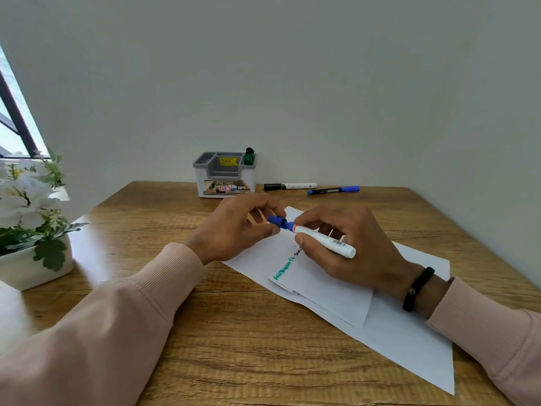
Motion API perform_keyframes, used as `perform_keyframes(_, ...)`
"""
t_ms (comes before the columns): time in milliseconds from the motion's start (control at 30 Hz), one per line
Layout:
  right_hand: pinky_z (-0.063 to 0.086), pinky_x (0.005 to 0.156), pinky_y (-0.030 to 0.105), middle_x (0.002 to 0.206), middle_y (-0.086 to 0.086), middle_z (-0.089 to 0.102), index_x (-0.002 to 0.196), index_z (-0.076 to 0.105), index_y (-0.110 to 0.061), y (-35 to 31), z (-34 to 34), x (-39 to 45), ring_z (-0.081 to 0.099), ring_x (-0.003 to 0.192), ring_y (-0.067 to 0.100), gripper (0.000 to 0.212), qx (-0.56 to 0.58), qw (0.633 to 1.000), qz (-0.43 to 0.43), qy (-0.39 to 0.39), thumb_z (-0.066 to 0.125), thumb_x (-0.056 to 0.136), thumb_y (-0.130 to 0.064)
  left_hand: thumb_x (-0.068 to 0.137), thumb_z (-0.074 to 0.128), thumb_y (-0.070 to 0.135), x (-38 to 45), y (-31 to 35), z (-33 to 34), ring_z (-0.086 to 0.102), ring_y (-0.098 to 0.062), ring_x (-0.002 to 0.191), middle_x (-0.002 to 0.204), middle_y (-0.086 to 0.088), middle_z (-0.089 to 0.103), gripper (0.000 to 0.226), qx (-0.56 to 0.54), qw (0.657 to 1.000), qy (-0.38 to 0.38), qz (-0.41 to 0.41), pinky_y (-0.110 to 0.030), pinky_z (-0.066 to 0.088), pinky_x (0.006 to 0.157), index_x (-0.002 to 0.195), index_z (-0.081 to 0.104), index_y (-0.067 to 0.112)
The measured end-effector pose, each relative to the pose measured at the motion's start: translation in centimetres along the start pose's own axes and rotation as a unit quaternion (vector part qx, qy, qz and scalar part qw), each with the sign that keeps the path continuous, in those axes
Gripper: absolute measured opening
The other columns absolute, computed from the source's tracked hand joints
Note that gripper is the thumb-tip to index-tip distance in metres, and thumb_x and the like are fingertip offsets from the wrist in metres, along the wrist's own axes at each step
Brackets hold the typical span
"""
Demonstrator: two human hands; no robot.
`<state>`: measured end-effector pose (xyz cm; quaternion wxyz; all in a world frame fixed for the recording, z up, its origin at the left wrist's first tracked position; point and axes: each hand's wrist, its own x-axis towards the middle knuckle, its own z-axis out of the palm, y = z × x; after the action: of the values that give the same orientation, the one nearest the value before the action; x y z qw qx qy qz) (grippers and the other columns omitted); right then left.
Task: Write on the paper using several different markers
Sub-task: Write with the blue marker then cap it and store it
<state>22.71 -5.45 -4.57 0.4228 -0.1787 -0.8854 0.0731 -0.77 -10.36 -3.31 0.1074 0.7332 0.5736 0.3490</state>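
Two hands meet above the far end of the paper (409,332), each pinching part of one blue marker (325,240). The right hand (348,250) grips the white barrel between thumb and fingers, its butt end pointing toward the person. The left hand (240,227) pinches the blue cap (277,221) at the marker's far tip; whether the cap is seated or just off the tip cannot be told. A folded sheet (328,291) lies on the paper, beneath the right hand, bearing a line of teal writing (284,269) and a few black letters beside the thumb. Beyond the paper, against the wall, stands a grey and white desk organiser (224,175) with a green marker (248,157) upright in its right compartment. Just right of the organiser, a black-capped white marker (289,186) and a slim blue pen (333,190) lie on the wooden desk (234,332). Well left of the paper sits a white pot of white flowers (32,218). A black band (417,288) circles the right wrist.
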Motion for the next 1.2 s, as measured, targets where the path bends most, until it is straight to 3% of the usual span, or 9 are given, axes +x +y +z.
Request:
perform_keyframes(367, 0.049, 0.055, 0.016, 0.085, -0.021, 0.070, 0.097, 0.070, -0.015, 0.0, 0.2, -0.1, 0.069, 0.071, 0.011, 0.016, 0.019, 0.999, 0.034, 0.002, 0.080, 0.089, -0.026, 0.089, 0.075, 0.027, 0.1, 0.2, 0.3, 0.062, -0.005, 0.094, 0.107, 0.018, 0.067, 0.028, 0.017, 1.000, 0.010, 0.004, -0.028, 0.060, 0.080, 0.115, 0.069, 0.036)
perform_keyframes(567, 0.046, 0.054, 0.019, 0.085, -0.011, 0.072, 0.095, 0.068, -0.013, 0.4, 0.5, -0.1, 0.065, 0.066, 0.013, 0.017, 0.002, 0.999, 0.035, 0.021, 0.077, 0.092, -0.026, 0.094, 0.070, 0.016, 0.0, 0.5, 0.6, 0.066, -0.004, 0.099, 0.114, 0.016, 0.069, 0.038, -0.043, 0.998, 0.034, -0.035, -0.021, 0.057, 0.082, 0.127, 0.066, 0.035)
perform_keyframes(633, 0.048, 0.055, 0.023, 0.085, -0.013, 0.072, 0.095, 0.068, -0.012, 0.4, 0.5, 0.0, 0.066, 0.065, 0.014, 0.015, 0.020, 0.997, 0.054, 0.042, 0.077, 0.094, -0.024, 0.094, 0.071, 0.016, -0.1, 0.8, 0.5, 0.070, -0.006, 0.102, 0.115, 0.011, 0.074, 0.039, -0.200, 0.973, 0.041, -0.104, -0.025, 0.056, 0.088, 0.129, 0.067, 0.031)
perform_keyframes(700, 0.052, 0.055, 0.031, 0.084, -0.012, 0.073, 0.097, 0.067, -0.014, 0.3, 0.4, 0.0, 0.069, 0.063, 0.016, 0.012, 0.048, 0.994, 0.080, 0.057, 0.076, 0.095, -0.022, 0.093, 0.072, 0.018, -0.3, 1.2, 0.4, 0.072, -0.010, 0.100, 0.115, 0.008, 0.076, 0.036, -0.364, 0.916, 0.023, -0.165, -0.029, 0.055, 0.088, 0.128, 0.069, 0.027)
perform_keyframes(767, 0.051, 0.055, 0.031, 0.085, -0.015, 0.072, 0.099, 0.067, -0.015, 0.2, 0.5, -0.1, 0.068, 0.063, 0.016, 0.011, 0.048, 0.993, 0.083, 0.066, 0.076, 0.095, -0.021, 0.093, 0.071, 0.019, -0.3, 1.5, 0.6, 0.071, -0.012, 0.098, 0.114, 0.006, 0.077, 0.033, -0.446, 0.873, 0.012, -0.197, -0.031, 0.053, 0.089, 0.125, 0.072, 0.024)
perform_keyframes(900, 0.056, 0.056, 0.038, 0.094, -0.011, 0.074, 0.104, 0.068, -0.013, 0.0, 0.7, -0.1, 0.070, 0.066, 0.014, 0.017, 0.037, 0.994, 0.069, 0.077, 0.074, 0.094, -0.026, 0.093, 0.069, 0.019, -0.1, 2.0, 1.1, 0.070, -0.018, 0.101, 0.113, 0.000, 0.078, 0.029, -0.510, 0.828, 0.024, -0.232, -0.035, 0.055, 0.094, 0.122, 0.074, 0.019)
perform_keyframes(1033, 0.056, 0.056, 0.041, 0.094, -0.015, 0.072, 0.104, 0.068, -0.013, 0.0, 0.7, -0.2, 0.070, 0.066, 0.014, 0.017, 0.039, 0.995, 0.062, 0.070, 0.075, 0.095, -0.025, 0.097, 0.064, 0.019, -0.2, 2.2, 1.3, 0.072, -0.022, 0.110, 0.116, -0.009, 0.076, 0.030, -0.531, 0.817, 0.038, -0.223, -0.037, 0.055, 0.097, 0.125, 0.071, 0.013)
perform_keyframes(1200, 0.057, 0.057, 0.044, 0.094, -0.005, 0.074, 0.106, 0.068, -0.012, 0.0, 0.9, -0.3, 0.072, 0.067, 0.018, 0.022, 0.036, 0.995, 0.052, 0.071, 0.072, 0.095, -0.030, 0.098, 0.061, 0.019, -0.4, 2.5, 1.7, 0.074, -0.023, 0.107, 0.116, -0.013, 0.076, 0.030, -0.559, 0.797, 0.060, -0.222, -0.036, 0.059, 0.093, 0.125, 0.069, 0.008)
